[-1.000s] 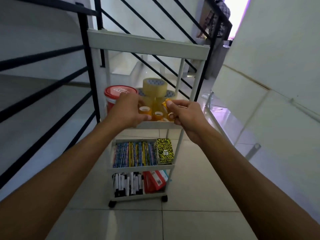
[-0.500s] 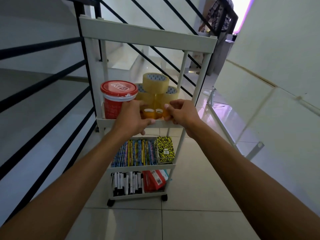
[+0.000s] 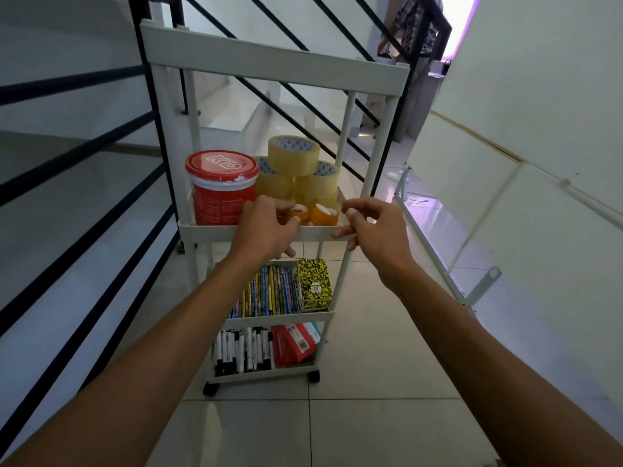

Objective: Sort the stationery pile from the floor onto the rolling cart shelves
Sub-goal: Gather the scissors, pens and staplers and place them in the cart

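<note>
A white rolling cart (image 3: 209,227) stands on the tiled floor. Its upper tray holds a red-lidded tub (image 3: 220,193), three big brown tape rolls (image 3: 293,155) and small amber tape rolls (image 3: 323,214) at the front. Coloured pencils (image 3: 266,291) and a yellow-black box (image 3: 315,289) lie on the middle shelf. Black-and-white markers (image 3: 242,348) and a red packet (image 3: 293,343) fill the bottom shelf. My left hand (image 3: 266,230) hangs loosely curled in front of the tray's rim, just before the small rolls. My right hand (image 3: 371,230) hovers at the tray's right front corner, fingers loose, holding nothing.
A black stair railing (image 3: 84,156) runs close along the cart's left side and behind it. A white wall (image 3: 539,129) slopes along the right, with a metal bracket (image 3: 485,281) near the floor. A person (image 3: 414,25) stands far behind the railing.
Both hands have come off the small tape rolls and drawn back to the tray's front rim. The view has moved closer to the cart.
</note>
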